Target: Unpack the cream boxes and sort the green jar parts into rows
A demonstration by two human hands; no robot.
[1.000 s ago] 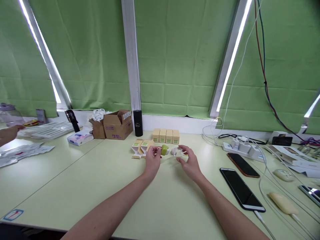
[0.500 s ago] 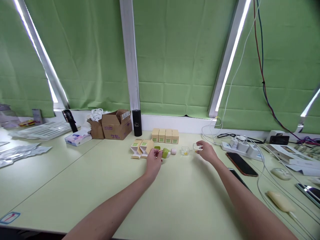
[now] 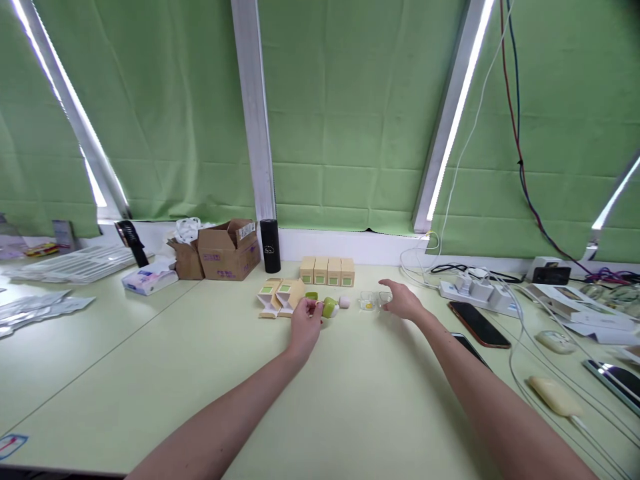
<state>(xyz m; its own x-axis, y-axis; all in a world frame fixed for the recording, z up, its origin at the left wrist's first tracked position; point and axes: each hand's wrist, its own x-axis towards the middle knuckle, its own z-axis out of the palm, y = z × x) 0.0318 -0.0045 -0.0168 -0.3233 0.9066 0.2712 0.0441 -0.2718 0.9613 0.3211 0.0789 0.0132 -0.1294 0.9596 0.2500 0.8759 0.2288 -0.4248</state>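
Note:
My left hand pinches a small green rounded object resting on the pale green table. A tiny green cap and a small whitish piece lie beside it. My right hand hovers low to the right with fingers stretched out, its fingertips at a clear plastic piece on the table. A second clear piece with a yellow bit inside lies just left of that. Two opened beige boxes lie left of my left hand, and a row of several small closed beige boxes stands behind.
A black cylinder, cardboard boxes and a tissue pack stand at the back left. A power strip with cables, phones and a pale yellow device occupy the right side. Plastic packets lie far left.
My right hand moved right with the clear piece, away from the green object, then came back left and lowered it onto the table. My left hand stayed on the green object.

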